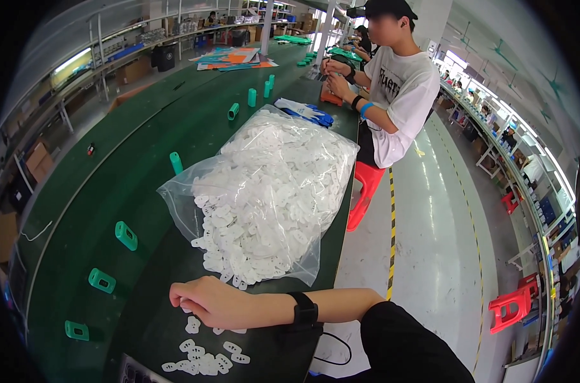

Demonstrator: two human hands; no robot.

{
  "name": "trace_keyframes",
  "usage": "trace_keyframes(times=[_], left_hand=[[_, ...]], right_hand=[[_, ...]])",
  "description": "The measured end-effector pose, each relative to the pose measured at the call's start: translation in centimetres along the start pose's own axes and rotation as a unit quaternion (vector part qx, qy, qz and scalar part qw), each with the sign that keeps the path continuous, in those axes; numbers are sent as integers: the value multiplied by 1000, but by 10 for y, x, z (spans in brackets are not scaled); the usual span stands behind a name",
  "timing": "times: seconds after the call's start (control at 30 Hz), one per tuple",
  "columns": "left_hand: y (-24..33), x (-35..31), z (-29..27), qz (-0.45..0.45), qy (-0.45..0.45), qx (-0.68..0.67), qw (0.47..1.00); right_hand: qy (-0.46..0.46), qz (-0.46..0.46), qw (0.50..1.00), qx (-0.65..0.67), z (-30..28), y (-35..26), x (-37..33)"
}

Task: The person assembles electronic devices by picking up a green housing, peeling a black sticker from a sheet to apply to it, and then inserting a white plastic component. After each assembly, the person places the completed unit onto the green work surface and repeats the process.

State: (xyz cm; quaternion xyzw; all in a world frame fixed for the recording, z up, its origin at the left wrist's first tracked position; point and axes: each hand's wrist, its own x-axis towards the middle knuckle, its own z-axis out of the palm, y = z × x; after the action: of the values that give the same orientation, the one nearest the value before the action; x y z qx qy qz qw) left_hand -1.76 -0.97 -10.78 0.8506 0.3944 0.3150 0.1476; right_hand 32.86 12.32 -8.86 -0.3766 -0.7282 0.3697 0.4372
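From the lower right my right hand (210, 301) reaches in over the bench, a black band round its wrist. Its fingers are curled together, and a bit of white shows at their tips, seemingly one of the small white plastic pieces. Just below it a loose pile of flat white plastic pieces with holes (203, 362) lies on the dark surface. Beyond the hand a large clear plastic bag (277, 172) full of the same pieces lies with its open mouth toward me, some spilling out. My left hand is out of view.
Green plastic housings (126, 235) stand in a spaced row along the green bench (66, 255). Blue-and-white gloves (304, 112) lie behind the bag. A co-worker (398, 83) sits at the bench's right edge on a red stool (365, 191). A dark tray (140, 371) edges in at the bottom.
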Motion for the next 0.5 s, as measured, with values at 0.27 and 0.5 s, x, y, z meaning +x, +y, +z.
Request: trace_keyframes(times=[0.27,0.5], left_hand=[[1,-3,-2,4,-3,7,1000],[9,5,-2,-39,14,19,999]], right_hand=[[-38,34,999,-17,-2,1,-3],[51,-5,998,42,-4,14,5]])
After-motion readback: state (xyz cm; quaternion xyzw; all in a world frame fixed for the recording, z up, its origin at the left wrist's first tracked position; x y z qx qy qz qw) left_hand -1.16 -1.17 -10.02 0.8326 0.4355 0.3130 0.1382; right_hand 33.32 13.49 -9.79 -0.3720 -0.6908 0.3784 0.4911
